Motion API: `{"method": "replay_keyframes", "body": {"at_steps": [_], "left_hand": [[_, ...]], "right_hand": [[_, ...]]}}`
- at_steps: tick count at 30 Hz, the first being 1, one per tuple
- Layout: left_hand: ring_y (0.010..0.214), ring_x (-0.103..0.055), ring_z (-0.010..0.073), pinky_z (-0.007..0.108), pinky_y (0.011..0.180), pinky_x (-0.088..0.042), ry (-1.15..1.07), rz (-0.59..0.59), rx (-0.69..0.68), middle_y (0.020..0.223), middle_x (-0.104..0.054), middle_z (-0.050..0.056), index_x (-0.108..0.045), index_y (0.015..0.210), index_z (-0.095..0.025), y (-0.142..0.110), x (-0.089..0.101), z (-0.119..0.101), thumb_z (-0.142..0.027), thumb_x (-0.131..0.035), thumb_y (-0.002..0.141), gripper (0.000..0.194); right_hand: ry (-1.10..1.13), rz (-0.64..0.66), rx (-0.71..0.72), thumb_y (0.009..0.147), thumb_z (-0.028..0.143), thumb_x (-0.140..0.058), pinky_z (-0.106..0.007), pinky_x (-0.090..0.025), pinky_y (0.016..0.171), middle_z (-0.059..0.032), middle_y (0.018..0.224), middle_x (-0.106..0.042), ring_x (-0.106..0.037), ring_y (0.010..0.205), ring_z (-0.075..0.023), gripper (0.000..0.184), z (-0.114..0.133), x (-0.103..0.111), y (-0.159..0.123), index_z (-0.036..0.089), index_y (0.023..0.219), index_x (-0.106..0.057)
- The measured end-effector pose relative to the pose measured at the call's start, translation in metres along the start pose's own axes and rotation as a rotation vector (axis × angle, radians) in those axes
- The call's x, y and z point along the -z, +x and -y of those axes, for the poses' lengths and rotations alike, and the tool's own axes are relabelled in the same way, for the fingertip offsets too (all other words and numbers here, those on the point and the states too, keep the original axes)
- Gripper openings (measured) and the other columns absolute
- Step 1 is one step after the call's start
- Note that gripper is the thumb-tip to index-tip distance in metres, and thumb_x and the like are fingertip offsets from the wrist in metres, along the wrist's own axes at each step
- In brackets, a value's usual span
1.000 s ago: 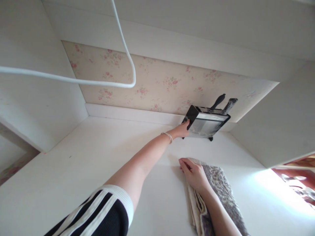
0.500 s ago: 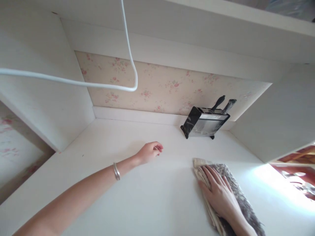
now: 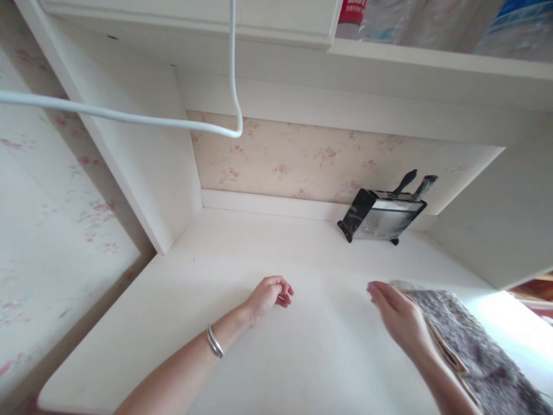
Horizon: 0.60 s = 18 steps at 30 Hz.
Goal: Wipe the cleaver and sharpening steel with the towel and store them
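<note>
My left hand (image 3: 268, 297) hangs over the white desktop (image 3: 319, 340) with its fingers curled in. What they hold, if anything, is too small to make out. A silver bangle (image 3: 215, 341) circles that wrist. To the right, my right hand (image 3: 400, 314) is slightly blurred, its fingers stretched out to the left and pressed close together. No object shows in it. Beside it lies a folded cloth (image 3: 470, 337) with shaggy grey-brown pile and a beige backing, partly hidden by my right hand and forearm.
A black-framed knife block (image 3: 384, 216) with two dark handles stands at the back right. A white cable (image 3: 173, 121) hangs across the upper left. Side panels and an overhead shelf (image 3: 432, 63) with packages enclose the desktop. Floral wallpaper (image 3: 280, 161) covers the back wall.
My right hand has come off the cloth and moved to its left. The left hand keeps its curled shape, now lower in view. The view has shifted left, showing more of the side wall.
</note>
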<state>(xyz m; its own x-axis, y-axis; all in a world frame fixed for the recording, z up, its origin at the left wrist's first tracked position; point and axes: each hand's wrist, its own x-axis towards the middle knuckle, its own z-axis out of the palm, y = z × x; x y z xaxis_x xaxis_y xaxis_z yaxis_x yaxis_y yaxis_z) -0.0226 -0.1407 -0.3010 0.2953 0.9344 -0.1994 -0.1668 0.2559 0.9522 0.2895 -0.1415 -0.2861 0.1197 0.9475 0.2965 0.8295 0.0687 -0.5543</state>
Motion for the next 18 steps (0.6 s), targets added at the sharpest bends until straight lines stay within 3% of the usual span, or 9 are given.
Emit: {"method": "replay_keyframes", "body": {"at_steps": [3, 5, 7, 9, 12, 18], "left_hand": [[0.063, -0.057, 0.0114, 0.028, 0.064, -0.046, -0.010, 0.031, 0.016, 0.081, -0.060, 0.004, -0.053, 0.069, -0.015, -0.003, 0.000, 0.005, -0.018, -0.047, 0.068, 0.007], [0.063, -0.058, 0.0124, 0.028, 0.062, -0.046, -0.002, 0.042, 0.015, 0.079, -0.060, 0.003, -0.055, 0.082, -0.016, -0.003, 0.002, 0.008, -0.025, -0.050, 0.074, 0.014], [0.063, -0.058, 0.0135, 0.028, 0.059, -0.046, 0.009, 0.032, 0.008, 0.077, -0.061, 0.002, -0.053, 0.091, -0.018, -0.003, 0.006, 0.010, -0.032, -0.049, 0.078, 0.020], [0.062, -0.058, 0.0141, 0.027, 0.056, -0.046, 0.029, 0.003, 0.004, 0.076, -0.061, 0.002, -0.053, 0.092, -0.018, -0.001, 0.011, 0.010, -0.030, -0.047, 0.078, 0.020], [0.059, -0.058, 0.0146, 0.027, 0.054, -0.045, 0.052, 0.002, 0.023, 0.073, -0.061, 0.002, -0.055, 0.091, -0.018, 0.002, 0.018, 0.009, -0.024, -0.047, 0.074, 0.020], [0.058, -0.057, 0.0138, 0.028, 0.057, -0.047, 0.086, 0.077, 0.046, 0.071, -0.061, 0.002, -0.058, 0.090, -0.017, 0.004, 0.019, 0.008, -0.024, -0.048, 0.074, 0.020]], "right_hand": [[0.237, 0.340, 0.052, 0.087, 0.054, -0.039, -0.022, -0.039, 0.047, -0.0012, 0.057, -0.061, -0.053, 0.048, -0.0126, 0.045, 0.080, -0.041, -0.013, 0.020, 0.071, -0.062], [0.320, 0.450, 0.124, 0.088, 0.053, -0.039, -0.021, -0.034, 0.045, 0.0013, 0.051, -0.055, -0.048, 0.047, -0.0105, 0.046, 0.119, -0.068, -0.017, 0.019, 0.063, -0.058], [0.380, 0.502, 0.197, 0.088, 0.052, -0.041, -0.020, -0.031, 0.046, 0.0025, 0.051, -0.054, -0.046, 0.048, -0.0090, 0.046, 0.142, -0.092, -0.017, 0.018, 0.061, -0.055], [0.420, 0.522, 0.228, 0.088, 0.050, -0.042, -0.020, -0.032, 0.047, 0.0031, 0.052, -0.054, -0.045, 0.049, -0.0085, 0.043, 0.150, -0.112, -0.015, 0.018, 0.063, -0.054], [0.442, 0.525, 0.254, 0.091, 0.047, -0.038, -0.020, -0.034, 0.051, 0.0029, 0.054, -0.055, -0.048, 0.051, -0.0090, 0.041, 0.144, -0.129, -0.014, 0.018, 0.066, -0.053], [0.398, 0.501, 0.324, 0.094, 0.041, -0.035, -0.021, -0.037, 0.055, 0.0009, 0.062, -0.059, -0.052, 0.056, -0.0105, 0.037, 0.129, -0.128, -0.019, 0.019, 0.070, -0.054]]}}
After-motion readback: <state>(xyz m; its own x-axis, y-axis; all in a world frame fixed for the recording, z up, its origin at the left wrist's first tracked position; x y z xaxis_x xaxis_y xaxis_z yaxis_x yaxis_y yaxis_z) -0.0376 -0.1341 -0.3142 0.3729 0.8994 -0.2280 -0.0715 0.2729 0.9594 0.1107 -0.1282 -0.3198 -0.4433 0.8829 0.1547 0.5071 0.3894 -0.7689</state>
